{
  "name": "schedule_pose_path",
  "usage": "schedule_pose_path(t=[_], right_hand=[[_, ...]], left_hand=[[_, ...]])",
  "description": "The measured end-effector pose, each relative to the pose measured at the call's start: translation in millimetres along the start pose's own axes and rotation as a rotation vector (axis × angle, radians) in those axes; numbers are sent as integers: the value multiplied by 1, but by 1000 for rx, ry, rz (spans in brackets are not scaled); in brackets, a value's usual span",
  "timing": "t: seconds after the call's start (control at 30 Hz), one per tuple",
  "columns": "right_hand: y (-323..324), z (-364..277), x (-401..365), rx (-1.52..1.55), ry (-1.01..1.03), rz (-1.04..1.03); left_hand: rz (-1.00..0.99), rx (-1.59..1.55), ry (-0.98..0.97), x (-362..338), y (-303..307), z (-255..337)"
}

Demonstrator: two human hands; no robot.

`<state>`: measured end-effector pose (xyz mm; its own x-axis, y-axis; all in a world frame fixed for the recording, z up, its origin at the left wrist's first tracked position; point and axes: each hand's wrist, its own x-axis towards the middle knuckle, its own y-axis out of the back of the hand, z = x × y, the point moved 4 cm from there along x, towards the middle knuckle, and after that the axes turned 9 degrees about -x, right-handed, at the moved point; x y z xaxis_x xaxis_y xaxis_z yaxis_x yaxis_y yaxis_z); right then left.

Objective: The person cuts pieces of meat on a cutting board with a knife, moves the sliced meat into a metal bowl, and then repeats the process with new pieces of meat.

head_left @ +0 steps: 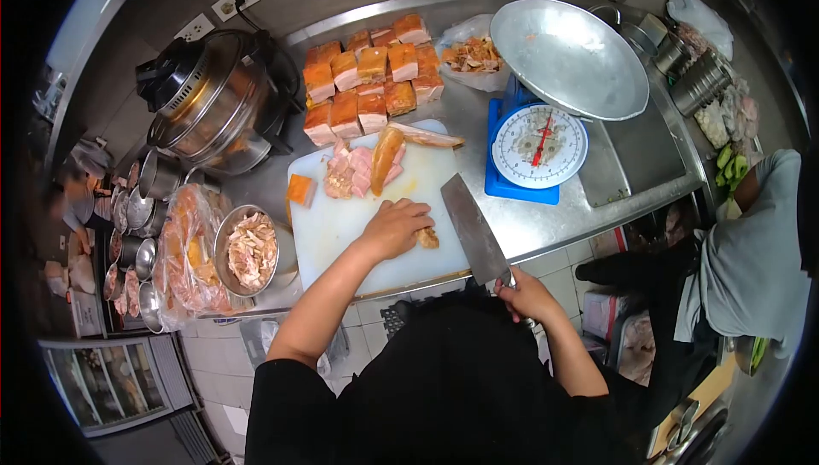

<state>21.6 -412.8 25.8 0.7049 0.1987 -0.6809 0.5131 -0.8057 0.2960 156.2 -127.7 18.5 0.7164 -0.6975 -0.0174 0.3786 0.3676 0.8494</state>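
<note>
At the far left a bag (183,247) of meat is seen on the counter (546,226), with a bowl (218,247) of shredded meat just beside it and a cooker (209,102) set behind. The board (341,226) lies next, near the counter's front edge. An orange cube (300,189) rests at its left edge, and pink slices (358,171) are heaped at its back, with a long strip (386,158) laid over them. Behind the board, slabs (367,81) of crisp-topped pork are stacked in rows. The left hand (394,228) is laid on the board's right half, fingers curled down and closed over a small chunk (428,238), which is pinned to the board. Only the chunk's right end shows past the fingertips, and how much is hidden under the palm cannot be told. The cleaver (473,230) is held just right of the chunk, its blade angled up and leftward over the board's right edge, close to the fingertips but seemingly apart from the chunk. Its handle is wrapped fully by the right hand (525,294), clenched tight, below the counter's edge. Further right a blue scale (537,145) stands, with a tilted pan (567,55) on top. At the far right a co-worker's sleeve (751,252) is seen
</note>
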Motion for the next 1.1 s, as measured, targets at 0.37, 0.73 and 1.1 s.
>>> schedule_pose_path(t=[0.37, 0.73, 1.1], right_hand=[[-1, 21, 6, 62, 22, 53], [1, 10, 11, 132, 98, -129], [11, 20, 28, 37, 74, -141]], left_hand=[[465, -20, 288, -48, -23, 18], [761, 13, 323, -36, -45, 23], [574, -588, 908, -80, -23, -4]])
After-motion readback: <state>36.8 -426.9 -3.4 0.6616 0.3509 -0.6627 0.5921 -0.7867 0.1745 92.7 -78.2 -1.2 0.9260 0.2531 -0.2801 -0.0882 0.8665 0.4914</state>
